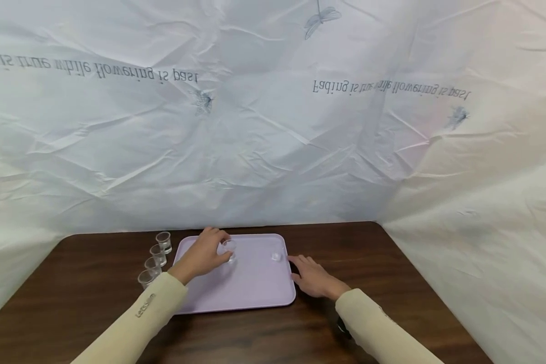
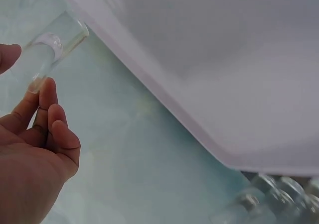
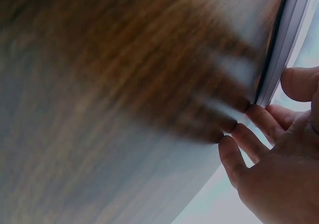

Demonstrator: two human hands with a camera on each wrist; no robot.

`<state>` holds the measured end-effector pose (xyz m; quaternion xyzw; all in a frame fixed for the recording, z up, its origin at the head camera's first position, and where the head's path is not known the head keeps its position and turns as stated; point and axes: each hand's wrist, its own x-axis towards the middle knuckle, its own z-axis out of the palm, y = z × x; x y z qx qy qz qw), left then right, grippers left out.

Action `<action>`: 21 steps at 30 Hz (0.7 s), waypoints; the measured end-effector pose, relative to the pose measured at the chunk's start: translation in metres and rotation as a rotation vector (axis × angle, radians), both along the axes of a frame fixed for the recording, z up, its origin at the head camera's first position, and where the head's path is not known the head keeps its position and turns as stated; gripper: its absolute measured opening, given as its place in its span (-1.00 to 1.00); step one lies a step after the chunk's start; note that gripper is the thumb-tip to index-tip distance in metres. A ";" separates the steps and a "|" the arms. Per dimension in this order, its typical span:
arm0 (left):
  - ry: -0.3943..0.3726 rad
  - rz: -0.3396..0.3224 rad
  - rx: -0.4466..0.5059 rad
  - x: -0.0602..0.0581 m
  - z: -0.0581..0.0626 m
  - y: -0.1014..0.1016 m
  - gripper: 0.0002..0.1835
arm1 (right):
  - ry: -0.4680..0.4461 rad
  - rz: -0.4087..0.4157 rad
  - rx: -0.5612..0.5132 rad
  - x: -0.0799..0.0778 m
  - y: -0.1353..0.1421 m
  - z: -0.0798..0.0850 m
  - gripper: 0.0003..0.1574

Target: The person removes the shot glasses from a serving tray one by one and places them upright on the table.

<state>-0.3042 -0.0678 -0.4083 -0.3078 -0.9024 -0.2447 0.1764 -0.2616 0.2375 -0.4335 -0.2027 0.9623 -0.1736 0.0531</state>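
Observation:
A small clear shot glass [image 2: 56, 44] is pinched between the thumb and fingers of my left hand [image 1: 206, 255]. In the head view that hand is over the left half of a pale lilac tray [image 1: 255, 288]. Another small clear glass [image 1: 276, 256] stands near the tray's right side. Beside the right rim my right hand [image 1: 315, 278] lies with fingers loosely extended, the fingertips at the tray's edge. The right wrist view has those fingers [image 3: 256, 147] low on the table beside the rim, holding nothing.
Several clear glasses [image 1: 158, 256] stand in a row on the dark wooden table [image 1: 95, 283], just left of the tray. Behind the table and along its right side hangs a white printed cloth [image 1: 273, 151].

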 end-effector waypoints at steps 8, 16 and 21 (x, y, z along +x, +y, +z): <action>0.009 0.065 -0.001 0.020 0.005 -0.032 -0.70 | -0.006 -0.011 -0.004 -0.001 0.000 -0.002 -0.41; 0.051 0.086 -0.016 0.050 0.010 -0.075 -0.70 | -0.012 -0.009 -0.012 -0.001 -0.001 -0.002 -0.40; 0.107 0.080 -0.022 0.064 0.008 -0.097 -0.70 | -0.013 -0.014 -0.010 0.000 0.000 -0.002 -0.40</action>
